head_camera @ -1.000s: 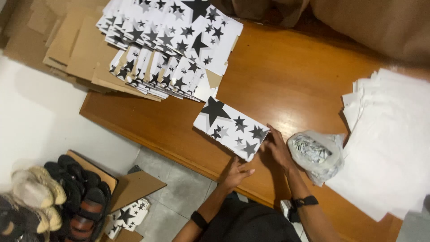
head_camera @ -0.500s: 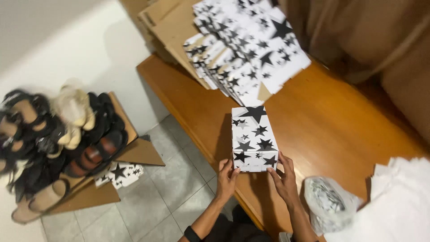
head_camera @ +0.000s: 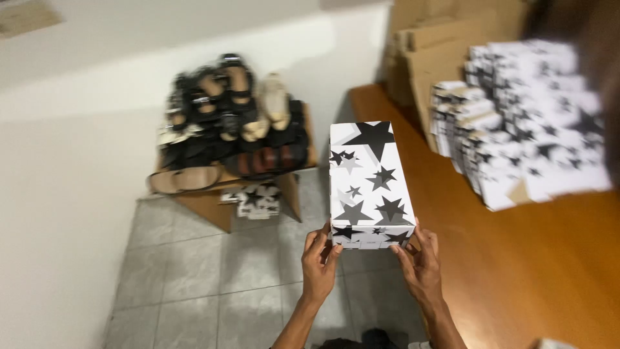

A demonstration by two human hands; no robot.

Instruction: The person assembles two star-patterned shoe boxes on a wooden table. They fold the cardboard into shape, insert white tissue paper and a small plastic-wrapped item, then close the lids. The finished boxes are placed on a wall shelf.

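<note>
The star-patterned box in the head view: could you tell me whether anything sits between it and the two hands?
Nothing visible does. The left hand and right hand both grip the near end of the star-patterned box directly, fingers on its lower corners, with no other object between.

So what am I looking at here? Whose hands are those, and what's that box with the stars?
The picture comes from a camera worn on a person's head, looking down, so those are that person's own hands. The left hand and right hand hold a white box with black and grey stars by its near end. On the right is a wooden table with a stack of flat starry boxes and brown cardboard. On the tiled floor sits a pile of sandals.
</note>
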